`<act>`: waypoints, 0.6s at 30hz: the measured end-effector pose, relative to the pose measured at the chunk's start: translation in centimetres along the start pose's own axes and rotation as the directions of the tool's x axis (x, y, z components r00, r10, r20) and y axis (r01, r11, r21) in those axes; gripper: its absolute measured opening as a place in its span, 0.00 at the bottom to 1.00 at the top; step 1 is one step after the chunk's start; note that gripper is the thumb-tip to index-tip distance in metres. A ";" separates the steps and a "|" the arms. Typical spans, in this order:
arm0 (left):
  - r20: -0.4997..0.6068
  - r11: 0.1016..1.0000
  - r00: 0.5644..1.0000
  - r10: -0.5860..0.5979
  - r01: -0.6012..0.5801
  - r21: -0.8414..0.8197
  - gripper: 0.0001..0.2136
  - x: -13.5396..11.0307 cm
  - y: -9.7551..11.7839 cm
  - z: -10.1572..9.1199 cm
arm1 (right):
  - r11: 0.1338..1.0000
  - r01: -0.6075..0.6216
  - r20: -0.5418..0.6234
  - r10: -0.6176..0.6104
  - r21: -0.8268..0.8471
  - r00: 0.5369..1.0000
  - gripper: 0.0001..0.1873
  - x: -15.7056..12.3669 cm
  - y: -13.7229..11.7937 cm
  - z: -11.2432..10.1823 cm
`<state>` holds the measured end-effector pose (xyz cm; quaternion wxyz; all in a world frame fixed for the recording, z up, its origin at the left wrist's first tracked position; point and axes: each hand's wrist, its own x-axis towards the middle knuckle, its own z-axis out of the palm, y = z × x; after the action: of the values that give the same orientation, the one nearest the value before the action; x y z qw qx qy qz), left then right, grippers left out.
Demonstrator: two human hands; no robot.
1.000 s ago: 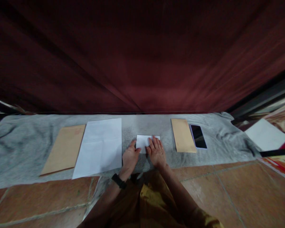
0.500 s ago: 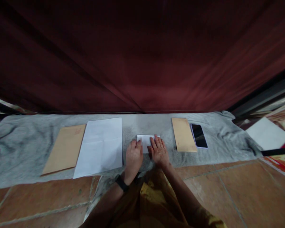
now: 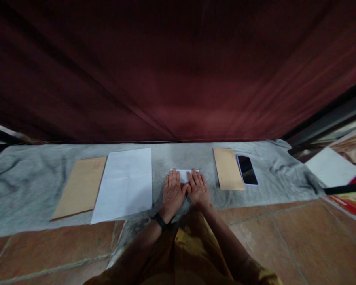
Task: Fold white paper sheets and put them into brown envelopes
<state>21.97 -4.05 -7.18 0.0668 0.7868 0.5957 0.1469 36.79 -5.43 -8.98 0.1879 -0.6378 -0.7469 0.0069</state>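
A small folded white paper (image 3: pixel 184 174) lies on the grey cloth in front of me, mostly covered by my hands. My left hand (image 3: pixel 173 192) rests flat on its left part with the fingers stretched forward. Flat on the right part lies my right hand (image 3: pixel 199 190), its fingers slightly spread. The two thumbs meet near the middle of the paper. To the left are larger white sheets (image 3: pixel 124 182) and a brown envelope (image 3: pixel 80 184). A smaller brown envelope (image 3: pixel 229 169) lies to the right, beside a phone (image 3: pixel 247 170) with a dark screen.
The grey cloth (image 3: pixel 279 170) runs along the low surface, with wrinkles at both ends. A dark red curtain (image 3: pixel 178 79) hangs behind it. Orange tiles (image 3: pixel 264 233) cover the floor. At the far right are a white sheet (image 3: pixel 332 167) and a colourful printed item (image 3: pixel 350 204).
My left hand has moved forward and flattened onto the paper, its fingers now straight. The right hand stays about where it was. The view has shifted slightly.
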 end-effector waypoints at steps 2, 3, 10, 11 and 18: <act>0.000 1.000 1.000 -0.007 0.007 0.004 0.32 0.0 0.0 0.0 | 1.000 -0.031 -0.022 0.031 -0.006 0.999 0.29 -0.1 0.2 -0.1; 0.000 1.000 1.000 -0.009 0.009 0.007 0.32 0.0 0.0 0.0 | 0.999 -0.045 -0.035 0.045 -0.010 0.998 0.29 -0.1 0.3 -0.1; -0.008 0.999 0.999 -0.034 0.034 0.022 0.33 0.1 0.1 0.0 | 0.997 -0.070 -0.039 0.069 -0.018 0.997 0.30 -0.3 1.5 -0.8; -0.009 0.999 0.999 -0.035 0.035 0.022 0.34 0.2 0.1 -0.1 | 0.997 -0.075 -0.038 0.074 -0.015 0.997 0.30 -0.3 1.6 -0.9; -0.014 0.999 1.000 -0.027 0.027 0.019 0.38 0.2 0.2 -0.2 | 0.995 -0.102 -0.009 0.102 0.003 0.995 0.30 0.0 1.6 -1.4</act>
<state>22.19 -3.95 -6.94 0.0573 0.7784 0.6080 0.1455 38.74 -5.47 -8.12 0.1915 -0.6749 -0.7125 0.0146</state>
